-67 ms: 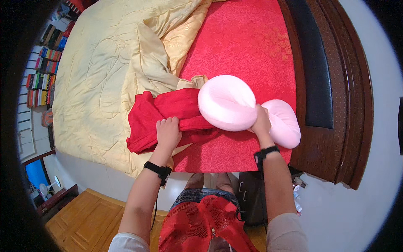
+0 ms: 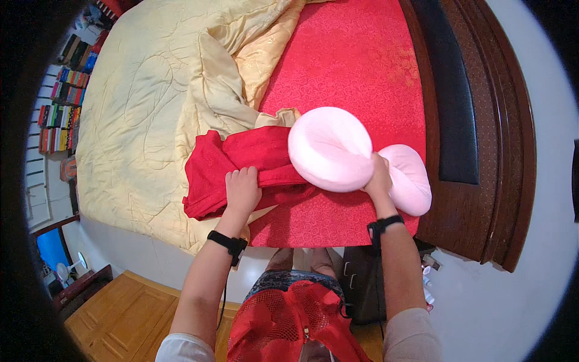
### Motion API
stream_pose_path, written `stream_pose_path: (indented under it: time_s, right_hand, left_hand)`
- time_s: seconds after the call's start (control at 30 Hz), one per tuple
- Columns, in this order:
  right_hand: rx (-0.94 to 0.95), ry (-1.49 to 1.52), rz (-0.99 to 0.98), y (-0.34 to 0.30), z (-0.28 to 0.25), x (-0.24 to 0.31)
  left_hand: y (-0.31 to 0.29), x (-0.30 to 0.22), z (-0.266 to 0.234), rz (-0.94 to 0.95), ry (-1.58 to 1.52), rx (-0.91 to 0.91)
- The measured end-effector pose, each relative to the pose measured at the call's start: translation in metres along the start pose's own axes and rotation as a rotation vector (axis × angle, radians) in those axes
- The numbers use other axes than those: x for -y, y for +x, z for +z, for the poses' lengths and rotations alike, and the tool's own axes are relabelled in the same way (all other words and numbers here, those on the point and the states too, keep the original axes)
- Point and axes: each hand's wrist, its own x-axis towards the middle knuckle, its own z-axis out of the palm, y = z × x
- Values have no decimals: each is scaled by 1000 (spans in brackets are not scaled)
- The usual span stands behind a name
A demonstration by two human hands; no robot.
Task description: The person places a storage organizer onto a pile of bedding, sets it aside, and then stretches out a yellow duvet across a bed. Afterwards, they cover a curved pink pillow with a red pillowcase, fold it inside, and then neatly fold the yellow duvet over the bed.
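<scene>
My right hand (image 2: 379,175) is closed on the edge of a plump, pale pink pillow (image 2: 329,151), round with a crease at its middle, held tilted over the bed. Just right of that hand lies a second pale pink, creased, rounded form (image 2: 409,178); my hand hides whether the two join. My left hand (image 2: 243,190) has its fingers curled over the front fold of a bunched red cloth (image 2: 238,151), perhaps a garment. The pillow covers the cloth's right end from view.
A cream quilt (image 2: 136,120) covers the bed's left side; a red patterned sheet (image 2: 350,60) covers the right. The dark wooden headboard (image 2: 506,139) borders the right. Below the bed are a dark case (image 2: 362,283) and a wooden cabinet (image 2: 123,317). Books (image 2: 60,117) line the far left.
My right hand and the pillow in it have shifted slightly to the right. The left hand remains on the red cloth, almost unmoved.
</scene>
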Motion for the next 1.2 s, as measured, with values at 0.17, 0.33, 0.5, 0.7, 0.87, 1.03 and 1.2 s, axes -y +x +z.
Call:
stream_pose_path:
  time_s: [0.17,0.33,0.5,0.7,0.87,1.03,1.2]
  right_hand:
    - [-82,96,-189,-66,-8,-44]
    - [156,45,-415,-122,-10,-13]
    - [100,87,-520,-135,3,16]
    - [166,98,-527,-142,13,48]
    - [85,121,-481,-146,15,77]
    - [-31,82,-312,-148,9,83]
    - [-171,-24,-100,-133,0,90]
  left_hand:
    - [2,-4,-16,22,-33,2]
    - [3,1,-21,15,-20,-78]
    - [5,-7,-44,25,-51,-117]
    - [-13,-13,-62,45,-16,-123]
    - [-27,-10,-74,127,50,-150]
    - [-30,-4,-101,195,51,-185]
    - [-24,1,-127,206,-73,-120]
